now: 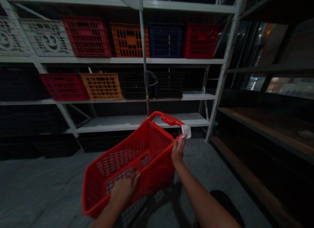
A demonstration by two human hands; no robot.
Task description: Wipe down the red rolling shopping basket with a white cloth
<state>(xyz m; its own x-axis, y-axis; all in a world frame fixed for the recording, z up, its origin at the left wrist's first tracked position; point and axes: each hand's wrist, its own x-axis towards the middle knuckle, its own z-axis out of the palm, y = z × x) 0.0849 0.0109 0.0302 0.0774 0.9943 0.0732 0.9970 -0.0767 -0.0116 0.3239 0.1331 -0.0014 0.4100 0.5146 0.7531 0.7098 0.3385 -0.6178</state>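
Note:
A red plastic shopping cart [157, 162] with mesh sides stands in front of me, its handle [171, 120] turned toward the shelves. My left hand [124, 188] is closed over the near side rim, fingers curled to the inside of the basket. At the handle's right end, my right hand [178, 149] presses a white cloth [185, 131] against the red plastic. Part of the cloth sticks out beyond my fingertips. The cart's basket shows only its perforated floor and walls.
White metal shelving [171, 61] spans the back, carrying red, orange, blue, white and black crates. A thin upright pole [144, 41] rises behind the cart handle. Brown-boarded shelves [260, 123] line the right side. Grey concrete floor [49, 188] extends to the left.

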